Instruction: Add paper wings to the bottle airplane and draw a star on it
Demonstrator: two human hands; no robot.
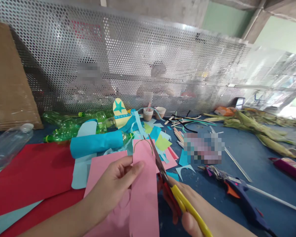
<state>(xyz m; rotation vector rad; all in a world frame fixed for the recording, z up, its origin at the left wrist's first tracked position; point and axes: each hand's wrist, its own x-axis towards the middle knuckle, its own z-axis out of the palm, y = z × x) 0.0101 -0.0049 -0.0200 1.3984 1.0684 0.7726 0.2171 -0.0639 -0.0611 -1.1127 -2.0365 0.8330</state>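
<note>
My left hand (pixel 123 177) pinches a long pink paper strip (pixel 144 197) between thumb and fingers. A curved dark line is drawn near the strip's top end. My right hand (pixel 187 200) is closed round the yellow and red handles of a pair of scissors (pixel 165 176). The blades are parted at the strip's upper right edge, beside the drawn curve. Behind my left hand lies more pink paper (pixel 98 171). A bottle wrapped in blue paper (pixel 96 144), with light blue wing shapes, rests just beyond it.
Red paper sheets (pixel 39 168) and a clear bottle (pixel 10 144) lie at left. Green bottles (pixel 71 123) and paper scraps (pixel 162 141) fill the back. At right are a glue gun (pixel 244 197), glue sticks (pixel 236 163) and corn husks (pixel 256 126). A perforated metal screen (pixel 128 56) stands behind.
</note>
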